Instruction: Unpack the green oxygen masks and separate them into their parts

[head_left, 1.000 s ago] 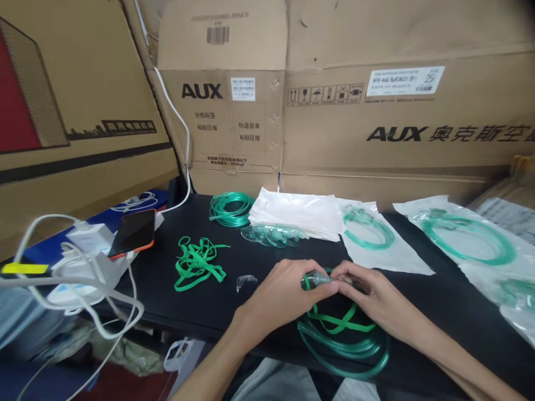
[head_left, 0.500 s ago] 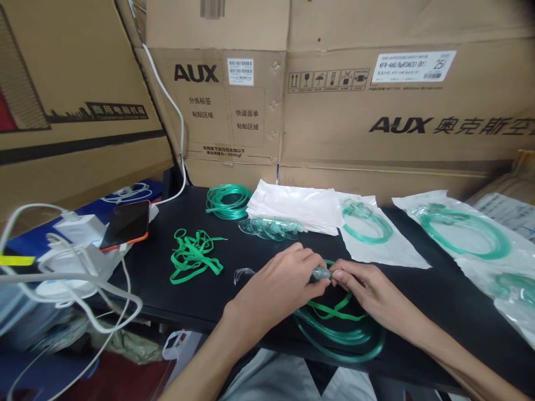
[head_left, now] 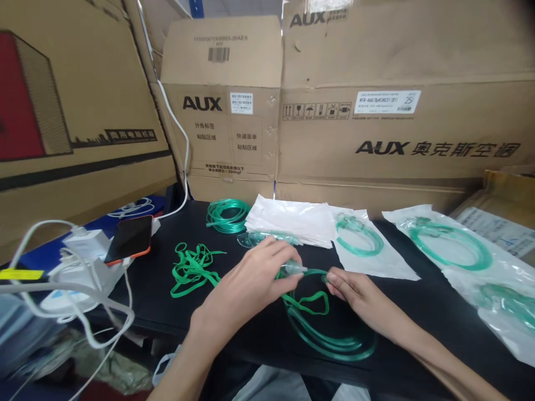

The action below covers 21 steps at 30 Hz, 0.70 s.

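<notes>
My left hand [head_left: 257, 273] is closed round a clear oxygen mask [head_left: 290, 268], most of it hidden by the fingers. From the mask's pale connector a green tube [head_left: 314, 272] runs across to my right hand [head_left: 351, 287], which pinches it between thumb and fingers. Below the hands, a loop of green elastic strap [head_left: 320, 303] hangs beside the mask. Coiled green tubing [head_left: 334, 348] lies at the table's front edge, under and between my forearms.
Tangled green straps [head_left: 194, 270] lie left of my hand. Behind are a tubing coil [head_left: 228, 216], white pouches [head_left: 292, 220] and clear masks [head_left: 251, 239]. Packed tubing [head_left: 451, 245] is at right. A phone [head_left: 130, 239] and white cables [head_left: 79, 289] occupy the left. Cardboard boxes [head_left: 384, 128] stand behind.
My hands have moved apart, with a stretch of green tube showing between them. My left hand has shifted left with the mask. The view has tilted up a little.
</notes>
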Available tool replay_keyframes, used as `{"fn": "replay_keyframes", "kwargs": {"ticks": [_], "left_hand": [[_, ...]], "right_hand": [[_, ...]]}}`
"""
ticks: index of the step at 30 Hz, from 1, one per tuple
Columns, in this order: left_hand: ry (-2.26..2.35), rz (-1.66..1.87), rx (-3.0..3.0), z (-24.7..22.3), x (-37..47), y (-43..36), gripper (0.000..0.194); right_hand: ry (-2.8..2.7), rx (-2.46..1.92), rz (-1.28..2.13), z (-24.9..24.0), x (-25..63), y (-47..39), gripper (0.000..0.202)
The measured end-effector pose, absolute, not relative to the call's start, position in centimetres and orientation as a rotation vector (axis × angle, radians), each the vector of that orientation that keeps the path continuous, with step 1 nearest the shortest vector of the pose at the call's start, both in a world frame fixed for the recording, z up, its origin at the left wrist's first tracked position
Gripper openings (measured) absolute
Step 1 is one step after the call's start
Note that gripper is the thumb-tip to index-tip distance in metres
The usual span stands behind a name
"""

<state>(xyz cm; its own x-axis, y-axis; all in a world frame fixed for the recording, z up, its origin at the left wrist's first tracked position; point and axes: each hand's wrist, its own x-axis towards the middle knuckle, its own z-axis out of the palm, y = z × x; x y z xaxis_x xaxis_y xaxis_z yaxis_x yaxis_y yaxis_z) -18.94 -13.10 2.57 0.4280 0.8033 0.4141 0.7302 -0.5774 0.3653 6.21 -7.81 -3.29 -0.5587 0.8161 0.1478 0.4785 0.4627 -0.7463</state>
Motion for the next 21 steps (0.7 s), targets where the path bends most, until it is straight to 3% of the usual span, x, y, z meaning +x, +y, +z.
{"fn": "replay_keyframes", "kwargs": {"ticks": [11,18,21], "left_hand": [[1.479,0.848,2.055,1.2,-18.3,-12.6,0.029],[1.486,0.834,2.054,0.7,-17.5,-12.8,0.029],[1.464,0.846,2.073,0.5,-17.4,-12.5,0.028]], "right_hand": [[-2.553,-0.91,0.475,-0.5,6.0,-5.7,0.035],[-2.385,-1.38,0.064,-3.1,8.7,-8.1,0.04],[-2.454,-1.556,-0.069,-3.7,9.6,-8.3,0.032]]}}
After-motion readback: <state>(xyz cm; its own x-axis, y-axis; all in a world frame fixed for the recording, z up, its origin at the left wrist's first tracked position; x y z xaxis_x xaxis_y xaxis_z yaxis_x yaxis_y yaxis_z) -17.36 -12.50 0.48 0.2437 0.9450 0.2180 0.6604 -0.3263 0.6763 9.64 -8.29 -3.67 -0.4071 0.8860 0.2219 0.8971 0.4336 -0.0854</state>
